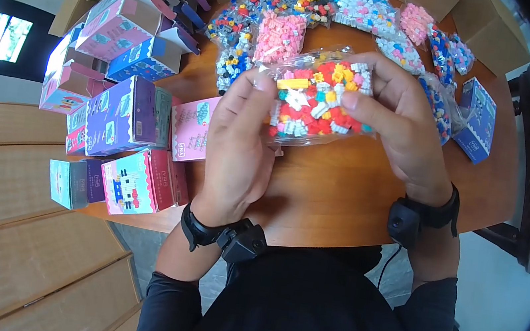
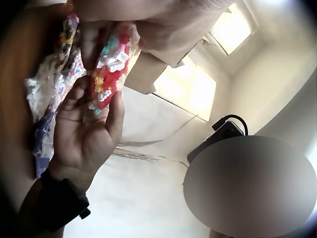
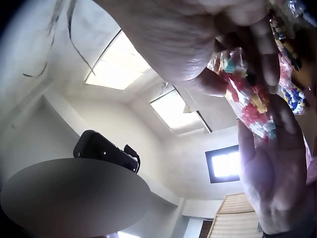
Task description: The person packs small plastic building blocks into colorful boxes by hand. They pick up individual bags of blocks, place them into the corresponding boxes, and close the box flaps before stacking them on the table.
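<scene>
Both hands hold up a clear plastic bag of small building bricks (image 1: pixel 319 111), mostly red with white, yellow, orange, teal and pink pieces, over the table. My left hand (image 1: pixel 239 145) pinches the bag's left edge, thumb in front and fingers behind. At the right side my right hand (image 1: pixel 410 128) grips it, the thumb pressed across the front face. Seen edge-on in the left wrist view, the bag (image 2: pixel 113 64) is a thick slab between thumb and fingers. The right wrist view also shows the bag (image 3: pixel 247 99) between both hands.
Bags of pink bricks (image 1: pixel 280 37), blue and white bricks (image 1: pixel 364 10) and mixed colours lie along the table's (image 1: pixel 335 195) back. Open and closed boxes crowd the left, among them a purple box (image 1: pixel 117 116) and a pink box (image 1: pixel 191 127). A blue-purple box (image 1: pixel 477 120) stands at right.
</scene>
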### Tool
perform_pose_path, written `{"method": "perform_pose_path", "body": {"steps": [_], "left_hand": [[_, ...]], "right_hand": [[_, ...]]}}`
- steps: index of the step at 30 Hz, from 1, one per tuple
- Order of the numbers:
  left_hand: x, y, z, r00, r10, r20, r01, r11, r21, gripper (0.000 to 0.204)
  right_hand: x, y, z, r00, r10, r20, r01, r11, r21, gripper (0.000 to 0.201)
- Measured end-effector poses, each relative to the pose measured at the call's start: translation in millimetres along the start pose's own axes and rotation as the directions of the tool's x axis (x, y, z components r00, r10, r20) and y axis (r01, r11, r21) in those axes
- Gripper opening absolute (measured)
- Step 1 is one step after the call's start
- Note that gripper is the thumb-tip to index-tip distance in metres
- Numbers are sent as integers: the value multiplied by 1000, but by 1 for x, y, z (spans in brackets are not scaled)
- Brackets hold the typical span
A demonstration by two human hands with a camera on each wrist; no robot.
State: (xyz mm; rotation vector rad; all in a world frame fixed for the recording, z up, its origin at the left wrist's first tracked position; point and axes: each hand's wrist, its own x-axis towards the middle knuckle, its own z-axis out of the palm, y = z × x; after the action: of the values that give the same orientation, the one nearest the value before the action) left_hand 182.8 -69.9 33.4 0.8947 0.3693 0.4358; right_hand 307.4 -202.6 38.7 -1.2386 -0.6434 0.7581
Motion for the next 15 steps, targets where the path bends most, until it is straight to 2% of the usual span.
{"method": "perform_pose_path", "body": {"steps": [2, 3, 6, 9, 12, 13, 15], "left_hand": [[-1, 1, -4, 999, 2, 38, -8, 990, 139, 22], [-2, 3, -2, 1000, 2, 3, -3, 989, 146, 24], [-3, 15, 9, 998, 10, -65, -1, 989, 150, 24], [3, 14, 5, 994, 67, -82, -52, 983, 175, 23], [7, 11, -15, 993, 98, 68, -114, 952, 284, 20], [8, 11, -13, 997, 69, 26, -74, 968, 241, 16], [8, 13, -15, 999, 12, 51, -25, 964, 264, 13]], "right_hand": [[4, 1, -4, 998, 9, -66, -9, 1000, 3, 35], [6, 0, -6, 995, 14, -97, -13, 1000, 4, 35], [6, -8, -17, 993, 119, -3, -119, 992, 38, 37], [6, -3, -13, 997, 73, 8, -73, 997, 38, 38], [6, -3, -10, 995, 94, 19, -94, 995, 30, 39], [5, -6, -11, 992, 122, 31, -123, 992, 25, 39], [6, -9, -14, 990, 136, 36, -136, 991, 11, 40]]}}
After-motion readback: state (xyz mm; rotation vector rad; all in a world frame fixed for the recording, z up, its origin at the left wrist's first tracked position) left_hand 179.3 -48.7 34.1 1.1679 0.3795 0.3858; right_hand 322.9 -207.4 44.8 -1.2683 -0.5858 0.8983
